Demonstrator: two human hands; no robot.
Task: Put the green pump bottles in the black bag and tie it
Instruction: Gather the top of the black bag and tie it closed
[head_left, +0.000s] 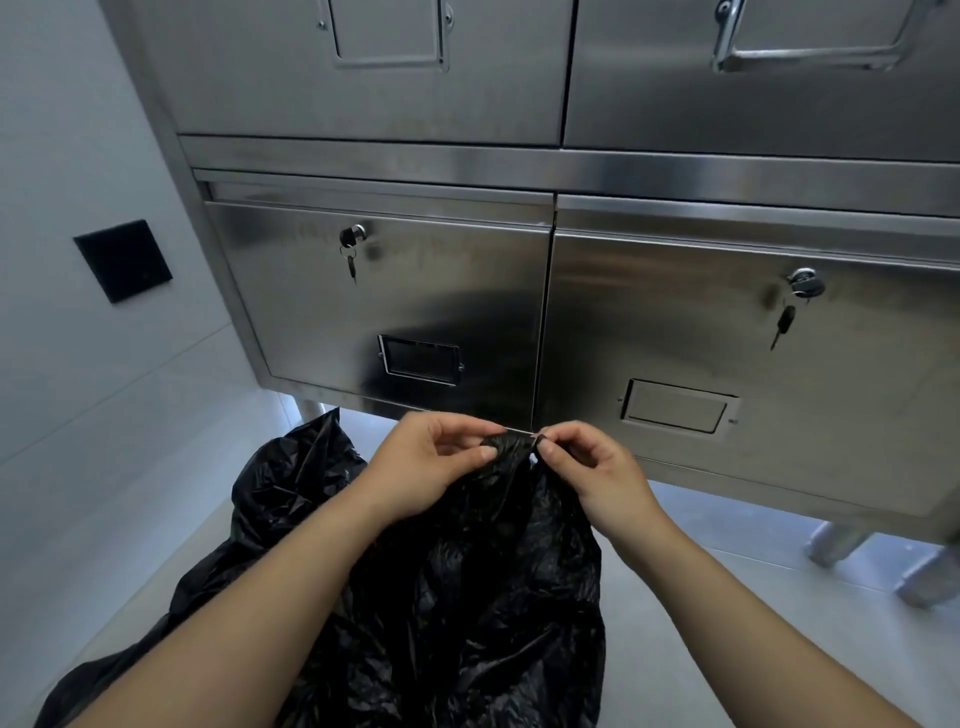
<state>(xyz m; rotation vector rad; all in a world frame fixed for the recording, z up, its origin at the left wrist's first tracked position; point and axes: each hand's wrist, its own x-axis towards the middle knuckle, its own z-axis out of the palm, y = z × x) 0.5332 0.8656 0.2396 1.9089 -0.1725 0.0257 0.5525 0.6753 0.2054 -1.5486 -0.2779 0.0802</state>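
Both grips pinch the gathered neck of the black bag (467, 571): left hand (431, 462), right hand (587, 467). Thin, limp, probably slippery film; hold near the knot.

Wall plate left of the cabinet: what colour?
Black wall plate, plain and square; head view.

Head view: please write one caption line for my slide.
Both hands, left hand and right hand, pinch the gathered top of the black bag before a steel cabinet.
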